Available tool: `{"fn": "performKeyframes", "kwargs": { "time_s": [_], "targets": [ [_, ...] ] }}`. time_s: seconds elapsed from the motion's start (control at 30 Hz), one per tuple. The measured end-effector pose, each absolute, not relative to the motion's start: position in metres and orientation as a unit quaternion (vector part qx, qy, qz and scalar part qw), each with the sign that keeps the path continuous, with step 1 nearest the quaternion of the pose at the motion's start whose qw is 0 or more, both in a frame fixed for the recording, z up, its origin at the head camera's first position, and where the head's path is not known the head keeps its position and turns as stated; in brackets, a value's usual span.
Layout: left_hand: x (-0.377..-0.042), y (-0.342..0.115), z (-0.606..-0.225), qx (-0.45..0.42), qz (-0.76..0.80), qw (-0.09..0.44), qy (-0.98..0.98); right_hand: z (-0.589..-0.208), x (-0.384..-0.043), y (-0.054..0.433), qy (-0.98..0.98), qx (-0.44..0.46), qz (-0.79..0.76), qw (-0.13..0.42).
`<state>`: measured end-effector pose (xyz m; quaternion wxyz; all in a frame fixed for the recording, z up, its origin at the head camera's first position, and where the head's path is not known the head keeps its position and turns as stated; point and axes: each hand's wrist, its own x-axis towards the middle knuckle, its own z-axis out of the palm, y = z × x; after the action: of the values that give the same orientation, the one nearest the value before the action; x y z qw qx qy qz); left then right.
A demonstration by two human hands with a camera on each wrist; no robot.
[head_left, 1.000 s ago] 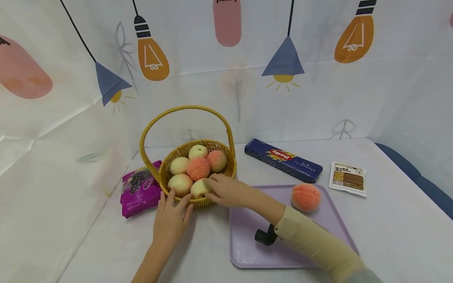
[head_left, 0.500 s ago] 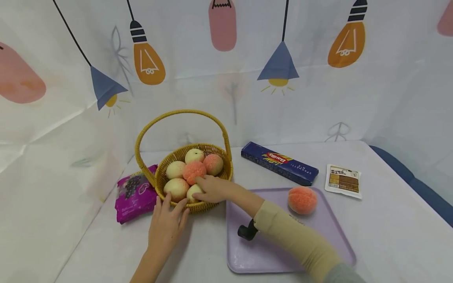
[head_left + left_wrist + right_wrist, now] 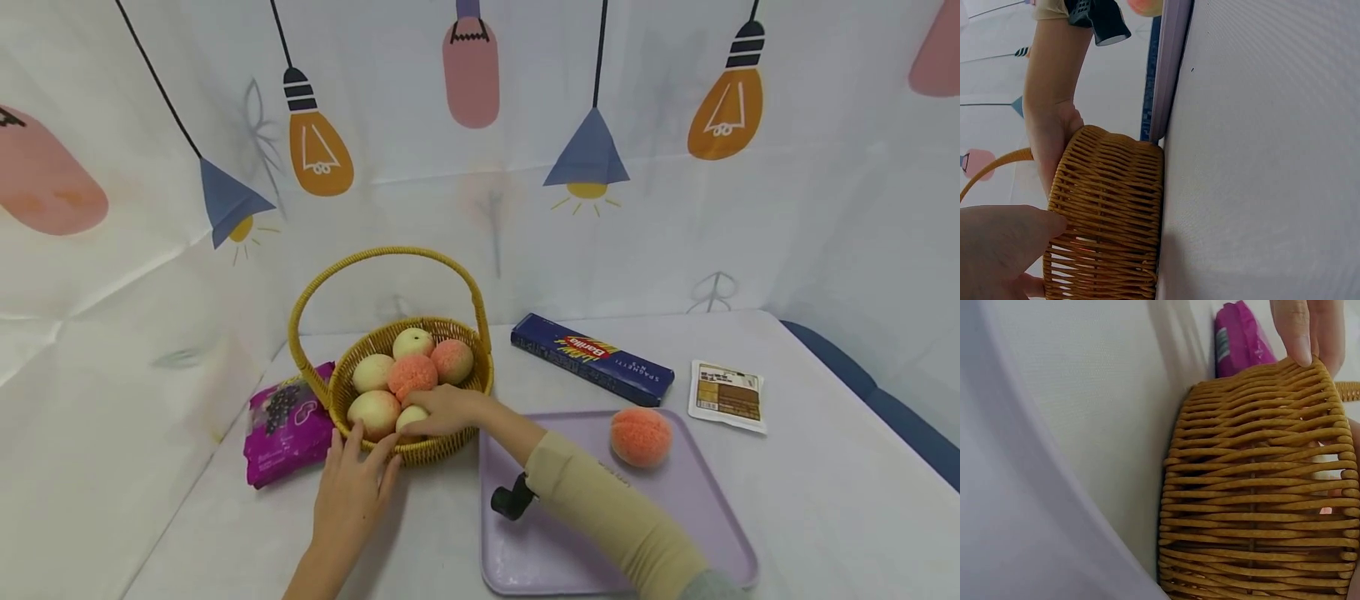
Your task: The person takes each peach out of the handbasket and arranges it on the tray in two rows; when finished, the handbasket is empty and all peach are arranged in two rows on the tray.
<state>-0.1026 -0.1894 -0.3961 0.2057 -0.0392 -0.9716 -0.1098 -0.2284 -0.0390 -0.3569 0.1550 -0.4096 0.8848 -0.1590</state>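
A yellow wicker basket (image 3: 431,454) with a tall arched handle holds several pale yellow and coral peaches. My left hand (image 3: 352,492) grips the near-left rim. Its thumb (image 3: 1041,222) lies on the outer weave in the left wrist view, and the other fingertips reach over the rim. Inside the basket, my right hand (image 3: 446,408) holds a pale peach (image 3: 411,419) at the near side, its fingers curled over the top and partly hiding it. A larger yellow peach (image 3: 373,414) sits just left of it, and a coral one (image 3: 412,375) behind.
A lilac tray (image 3: 540,575) with one coral peach (image 3: 641,437) lies under the right forearm. Behind it is a blue spaghetti box (image 3: 592,358); a small flat packet (image 3: 727,396) lies to the right. A purple grape packet (image 3: 288,425) lies against the basket's left side.
My right hand has shifted slightly left over the near peach and covers more of it. The left hand stays at the rim. The head view has tilted up a little.
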Motion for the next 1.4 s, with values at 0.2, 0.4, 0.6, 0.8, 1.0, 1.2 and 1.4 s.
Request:
{"fn": "performKeyframes", "kwargs": {
  "time_s": [0.2, 0.4, 0.6, 0.8, 1.0, 1.2, 1.4],
  "targets": [
    [-0.102, -0.189, -0.397, -0.036, -0.109, 0.199, -0.973, -0.361, -0.229, -0.040, 0.889, -0.388, -0.185, 0.160],
    [-0.101, -0.189, -0.399, -0.034, -0.112, 0.201, -0.973, -0.365, -0.229, -0.039, 0.887, -0.383, -0.202, 0.159],
    [-0.102, -0.189, -0.400, -0.035, -0.111, 0.205, -0.972, -0.366, -0.229, -0.039, 0.884, -0.390, -0.209, 0.148],
    [-0.102, -0.189, -0.400, -0.033, -0.110, 0.199, -0.973, -0.368, -0.229, -0.039, 0.883, -0.396, -0.213, 0.135],
    [-0.101, -0.188, -0.399, -0.028, -0.113, 0.191, -0.975, -0.368, -0.228, -0.039, 0.883, -0.401, -0.215, 0.115],
    [-0.101, -0.188, -0.398, -0.029, -0.109, 0.186, -0.976, -0.367, -0.227, -0.034, 0.884, -0.393, -0.237, 0.090],
    [-0.101, -0.189, -0.398, -0.029, -0.115, 0.198, -0.973, -0.367, -0.222, -0.031, 0.897, -0.351, -0.263, 0.046]
  ]
}}
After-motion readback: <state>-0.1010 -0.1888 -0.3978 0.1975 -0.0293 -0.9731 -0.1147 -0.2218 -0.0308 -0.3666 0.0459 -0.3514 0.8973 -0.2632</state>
